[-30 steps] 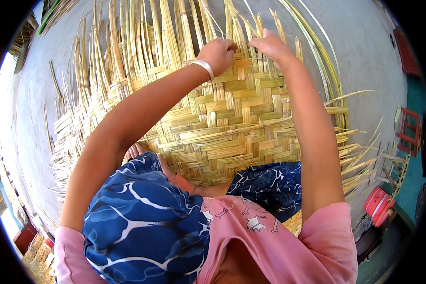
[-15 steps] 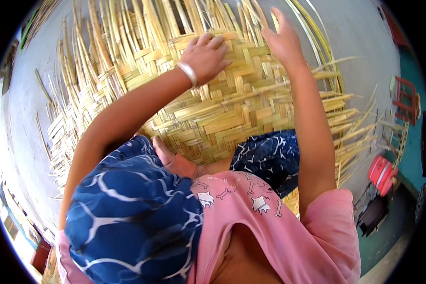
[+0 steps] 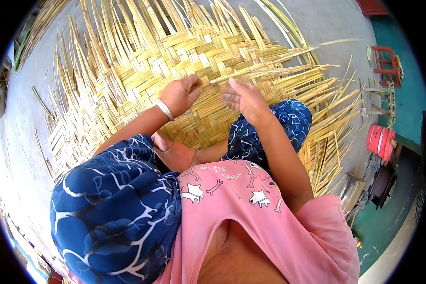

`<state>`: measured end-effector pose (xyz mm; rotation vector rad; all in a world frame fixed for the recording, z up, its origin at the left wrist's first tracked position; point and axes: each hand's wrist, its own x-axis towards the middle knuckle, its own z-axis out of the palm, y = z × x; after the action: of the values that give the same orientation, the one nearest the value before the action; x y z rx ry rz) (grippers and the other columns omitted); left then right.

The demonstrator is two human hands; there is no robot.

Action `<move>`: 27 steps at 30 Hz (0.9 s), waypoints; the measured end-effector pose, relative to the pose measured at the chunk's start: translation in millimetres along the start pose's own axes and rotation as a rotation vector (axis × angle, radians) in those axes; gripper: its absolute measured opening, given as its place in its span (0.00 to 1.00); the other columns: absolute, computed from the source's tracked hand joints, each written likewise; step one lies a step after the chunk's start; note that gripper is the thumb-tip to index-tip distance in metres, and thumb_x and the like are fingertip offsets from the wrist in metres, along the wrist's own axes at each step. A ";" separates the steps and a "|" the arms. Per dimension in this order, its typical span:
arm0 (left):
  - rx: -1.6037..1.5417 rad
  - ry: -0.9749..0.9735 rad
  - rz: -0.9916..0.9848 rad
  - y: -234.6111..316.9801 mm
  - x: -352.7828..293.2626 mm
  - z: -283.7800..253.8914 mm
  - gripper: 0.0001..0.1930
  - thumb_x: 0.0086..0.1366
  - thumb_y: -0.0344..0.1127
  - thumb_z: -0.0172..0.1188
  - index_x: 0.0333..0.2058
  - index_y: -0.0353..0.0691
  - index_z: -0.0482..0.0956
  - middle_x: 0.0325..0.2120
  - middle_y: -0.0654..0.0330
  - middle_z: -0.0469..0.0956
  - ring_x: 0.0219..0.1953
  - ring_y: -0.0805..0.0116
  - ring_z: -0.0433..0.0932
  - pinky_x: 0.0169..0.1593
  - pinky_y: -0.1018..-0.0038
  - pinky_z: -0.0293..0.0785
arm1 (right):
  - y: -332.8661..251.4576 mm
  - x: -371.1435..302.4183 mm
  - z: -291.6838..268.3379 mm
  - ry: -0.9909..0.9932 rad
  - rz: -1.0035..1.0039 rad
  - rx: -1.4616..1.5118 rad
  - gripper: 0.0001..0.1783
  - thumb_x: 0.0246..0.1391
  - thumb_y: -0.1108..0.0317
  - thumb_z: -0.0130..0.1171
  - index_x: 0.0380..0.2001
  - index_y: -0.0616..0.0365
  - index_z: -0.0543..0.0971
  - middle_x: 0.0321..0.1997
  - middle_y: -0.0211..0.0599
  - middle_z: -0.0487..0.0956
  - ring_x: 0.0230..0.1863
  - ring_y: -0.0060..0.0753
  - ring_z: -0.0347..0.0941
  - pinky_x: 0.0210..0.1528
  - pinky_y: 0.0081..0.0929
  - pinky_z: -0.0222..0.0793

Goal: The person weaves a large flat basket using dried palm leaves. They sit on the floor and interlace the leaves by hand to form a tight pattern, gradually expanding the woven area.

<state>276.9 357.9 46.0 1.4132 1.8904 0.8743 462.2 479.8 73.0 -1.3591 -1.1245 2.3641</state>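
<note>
A large mat [image 3: 182,61] of flat yellow-green plant strips, woven in a diagonal pattern, lies on the floor in front of me. My left hand [image 3: 180,96], with a pale bracelet at the wrist, hovers low over the weave. Its fingers are loosely bent, the thumb is apart, and no held strip shows. To its right is my right hand [image 3: 247,101], a ring on one finger. It is half open, palm turned left, thumb raised from the fingers. A loose pale strip [image 3: 258,73] lies across the mat just beyond it, one end between the two hands.
Long unwoven strip ends [image 3: 123,28] fan out along the far and left sides, and more strip ends [image 3: 338,102] on the right. My bare foot [image 3: 175,154] rests on the near part. Farther right are a red round container [image 3: 381,142] and a small reddish-brown wooden frame [image 3: 386,66].
Both hands have come back toward me from the far edge of the mat. The right hand has also moved left, nearer the left one. The view has shifted slightly.
</note>
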 end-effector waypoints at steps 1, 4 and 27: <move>-0.051 -0.020 -0.010 -3.2 -6.0 3.5 0.12 0.60 0.37 0.60 0.36 0.33 0.75 0.27 0.56 0.78 0.28 0.65 0.77 0.35 0.72 0.73 | -1.0 4.3 7.7 0.007 -0.012 0.036 0.16 0.55 0.59 0.58 0.39 0.59 0.71 0.35 0.36 0.77 0.33 0.28 0.76 0.32 0.23 0.73; -0.279 -0.063 -0.170 -2.5 -18.3 0.0 0.15 0.61 0.40 0.60 0.40 0.32 0.77 0.26 0.61 0.78 0.28 0.77 0.73 0.36 0.77 0.72 | 7.9 17.0 15.9 -0.015 -0.075 0.101 0.14 0.54 0.60 0.58 0.38 0.58 0.71 0.33 0.36 0.77 0.29 0.27 0.76 0.28 0.20 0.72; 0.214 0.086 -0.185 -33.7 -93.4 -60.8 0.15 0.61 0.46 0.56 0.30 0.38 0.77 0.21 0.55 0.77 0.25 0.59 0.77 0.30 0.67 0.73 | 36.4 9.2 72.6 -0.290 0.224 -0.109 0.11 0.55 0.66 0.55 0.40 0.58 0.71 0.35 0.39 0.79 0.29 0.24 0.76 0.27 0.20 0.71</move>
<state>232.2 251.8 63.1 1.3119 2.1943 0.6685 405.8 421.5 62.9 -1.2621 -1.2489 2.7698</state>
